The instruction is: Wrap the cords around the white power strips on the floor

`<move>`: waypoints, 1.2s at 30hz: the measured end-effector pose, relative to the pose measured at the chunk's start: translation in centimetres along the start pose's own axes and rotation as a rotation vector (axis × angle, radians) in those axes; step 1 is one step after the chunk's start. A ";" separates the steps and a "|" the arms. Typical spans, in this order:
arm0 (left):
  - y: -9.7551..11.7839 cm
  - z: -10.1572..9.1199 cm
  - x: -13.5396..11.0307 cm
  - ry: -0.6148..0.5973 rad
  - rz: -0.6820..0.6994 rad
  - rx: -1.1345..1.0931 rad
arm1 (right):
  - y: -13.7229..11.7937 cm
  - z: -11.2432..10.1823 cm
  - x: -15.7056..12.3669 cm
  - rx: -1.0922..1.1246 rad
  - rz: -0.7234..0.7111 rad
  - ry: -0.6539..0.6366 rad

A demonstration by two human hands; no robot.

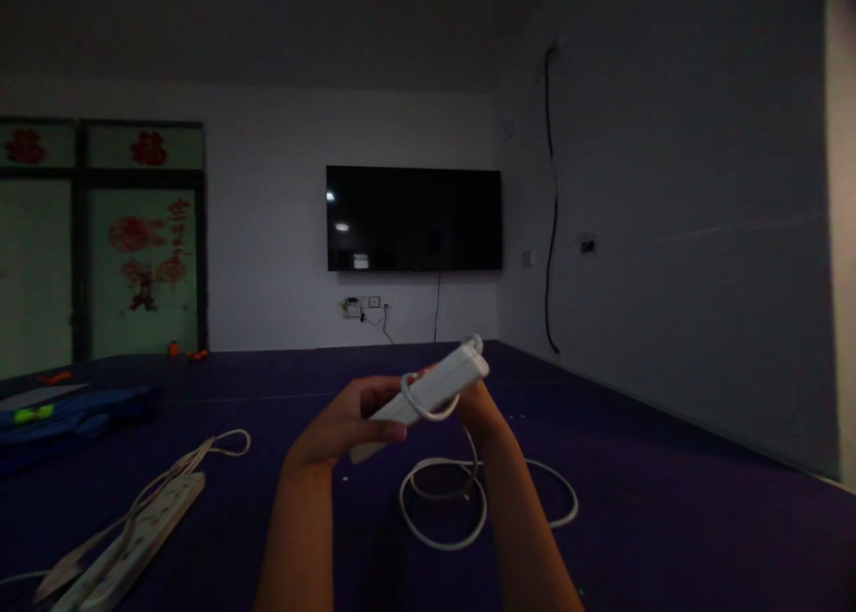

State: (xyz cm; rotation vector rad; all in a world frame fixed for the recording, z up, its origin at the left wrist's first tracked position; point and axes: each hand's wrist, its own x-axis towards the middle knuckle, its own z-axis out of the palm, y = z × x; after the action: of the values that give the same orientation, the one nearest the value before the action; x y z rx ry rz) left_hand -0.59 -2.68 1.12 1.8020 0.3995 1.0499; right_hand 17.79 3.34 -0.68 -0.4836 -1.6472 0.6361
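A white power strip (438,382) is held up at a slant in front of me, its far end raised to the right. My left hand (354,420) grips its lower end, thumb along the near side and fingers behind. A white cord (432,414) makes a loop round the strip's middle. My right hand (476,407) is behind the raised end, against or close to the strip; its fingers are mostly hidden. From near that hand the cord drops to loose coils (445,548) on the dark blue surface.
Another white power strip (160,514) lies at the left with its cord folded over it. Blue cloth (100,411) with a yellow-green patch is farther left. Small orange items (174,349) sit at the back. A television (415,219) hangs on the wall; a black cable (552,193) runs down the right wall.
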 end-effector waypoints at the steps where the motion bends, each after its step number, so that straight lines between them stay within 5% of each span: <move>1: -0.1 -0.1 0.1 0.083 0.000 -0.037 | 0.0 0.3 0.1 -0.006 -0.006 0.013; 5: -0.4 -0.5 0.3 0.307 -0.037 -0.184 | -0.6 1.2 0.6 -0.065 -0.025 0.083; 14: -1.0 -0.7 1.0 0.550 0.035 -0.354 | -2.8 1.7 0.3 -0.308 -0.065 0.164; 23: -0.6 -0.5 1.1 0.639 0.086 -0.190 | -5.4 2.5 -0.4 -0.535 -0.136 0.251; 36: -3.0 0.2 3.8 0.776 0.280 0.134 | -5.6 3.8 -0.5 -0.369 -0.041 0.379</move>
State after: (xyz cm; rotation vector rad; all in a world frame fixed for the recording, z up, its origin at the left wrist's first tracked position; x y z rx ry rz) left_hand 2.33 1.14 0.35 1.5267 0.7008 1.9594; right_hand 14.39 -1.77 2.15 -0.7843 -1.4061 0.1884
